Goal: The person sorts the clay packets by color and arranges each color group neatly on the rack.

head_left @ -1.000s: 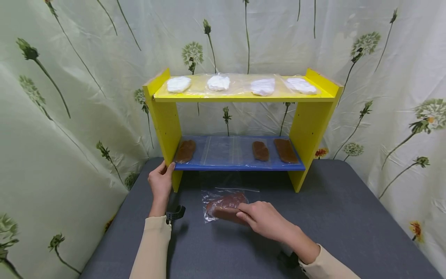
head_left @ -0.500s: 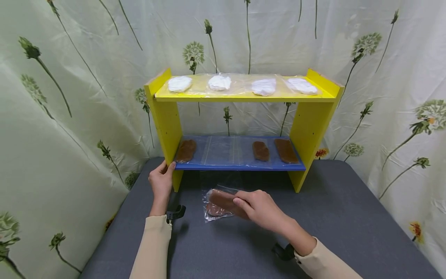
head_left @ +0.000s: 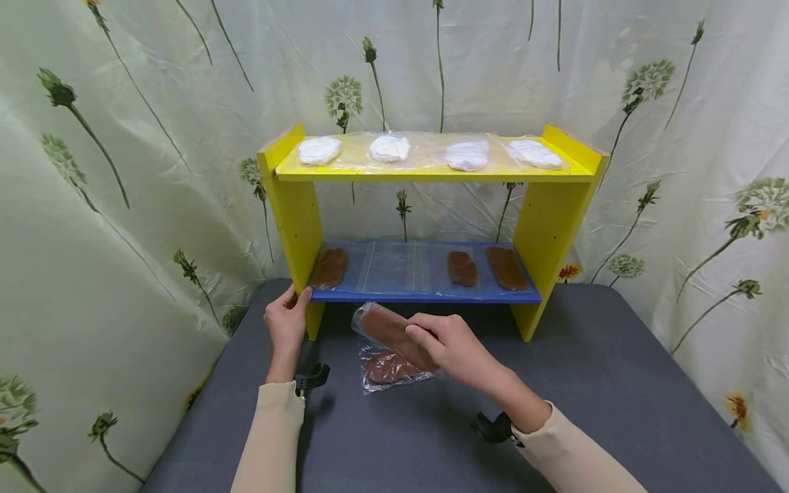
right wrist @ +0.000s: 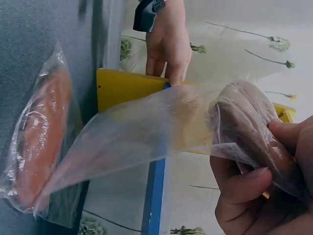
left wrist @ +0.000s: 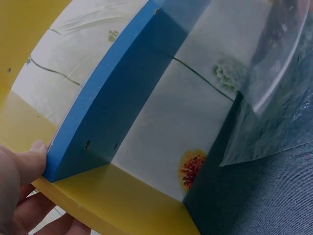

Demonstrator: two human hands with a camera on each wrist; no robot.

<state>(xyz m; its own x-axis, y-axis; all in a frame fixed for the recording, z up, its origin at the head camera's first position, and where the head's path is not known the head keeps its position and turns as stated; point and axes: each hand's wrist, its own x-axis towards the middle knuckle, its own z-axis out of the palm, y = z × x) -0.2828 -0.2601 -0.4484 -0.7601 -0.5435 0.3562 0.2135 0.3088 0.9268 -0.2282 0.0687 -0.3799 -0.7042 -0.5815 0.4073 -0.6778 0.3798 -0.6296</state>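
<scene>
In the head view my left hand (head_left: 286, 327) grips the left side panel (head_left: 294, 233) of a yellow shelf unit. Its thumb lies at the corner of the blue shelf (left wrist: 93, 117), and the fingers reach behind the yellow panel. My right hand (head_left: 455, 348) pinches a clear zip bag with a brown slab (head_left: 385, 325) by one end, tilted up in front of the lower shelf. The bag's loose plastic hangs down in the right wrist view. Below it on the table lies another bagged brown slab (head_left: 387, 370), partly covered by the raised one.
Several bagged brown slabs, one of them the left slab (head_left: 331, 267), lie on the blue shelf; clear plastic spans between them. Bagged white pads (head_left: 390, 148) line the top yellow shelf. A flowered curtain (head_left: 154, 171) hangs behind and beside the dark table (head_left: 616, 383).
My right hand has lifted the bagged brown slab up and slightly left, off the other bag toward the blue shelf's front edge. The left hand keeps its grip on the panel.
</scene>
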